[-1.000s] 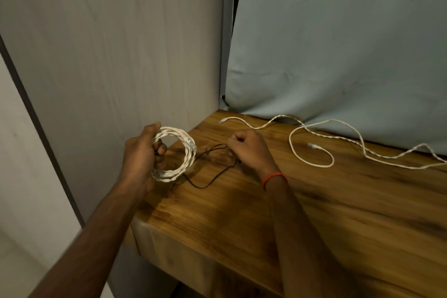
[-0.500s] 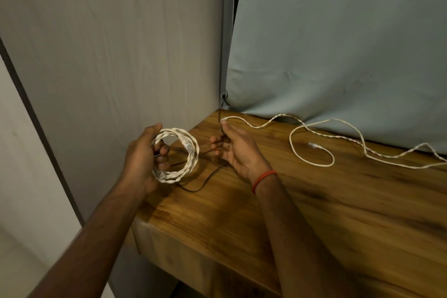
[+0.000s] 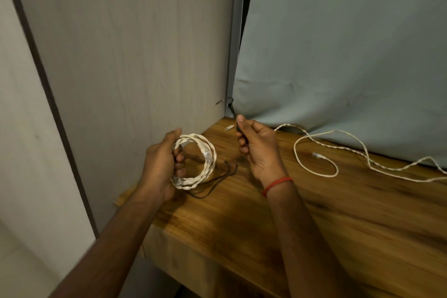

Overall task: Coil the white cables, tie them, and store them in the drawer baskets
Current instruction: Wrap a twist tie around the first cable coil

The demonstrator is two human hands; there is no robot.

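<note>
My left hand (image 3: 161,164) grips a coiled white twisted cable (image 3: 204,169), holding the ring upright over the left end of the wooden tabletop (image 3: 326,220). My right hand (image 3: 260,150) is raised above the table and pinches one end of a thin black tie string (image 3: 238,128) between thumb and fingers. More thin black string (image 3: 212,187) lies on the wood under the coil. A second white cable (image 3: 338,150) lies loose and uncoiled across the back of the table, one plug (image 3: 228,127) showing just left of my right hand.
A pale wood-grain panel (image 3: 135,60) stands upright to the left, meeting the table's left edge. A grey-blue cloth (image 3: 350,51) hangs behind the table. The table's front edge runs diagonally down to the right. A red thread band (image 3: 277,184) sits on my right wrist.
My right hand has lifted off the table and turned palm up, drawing one end of the black string upward. My left hand keeps the coil in nearly the same place.
</note>
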